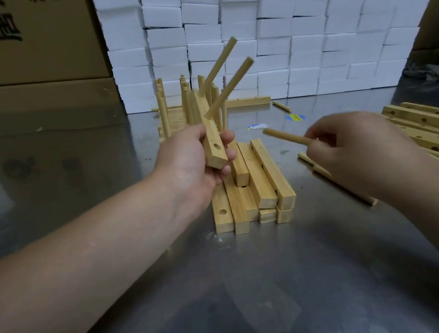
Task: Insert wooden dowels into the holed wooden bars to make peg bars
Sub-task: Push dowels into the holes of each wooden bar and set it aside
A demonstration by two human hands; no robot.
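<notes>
Above table [252,285]: left hand [185,164] grips bar [211,140], 2 dowels seated; right hand [357,149] pinches dowel [285,137].

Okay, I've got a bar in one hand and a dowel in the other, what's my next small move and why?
Probably steer the loose wooden dowel in your right hand into the open hole near the lower end of the pale holed wooden bar in your left hand. Two inserted dowels already stand in it; that hole looks empty.

We see dim, even indoor light. The steel table [254,298] gives soft, smeared reflections and faint shadows. The raised dowels [232,89] are motion-blurred, the cardboard box [23,37] is soft, and wide-angle bending warps the edges.
</notes>
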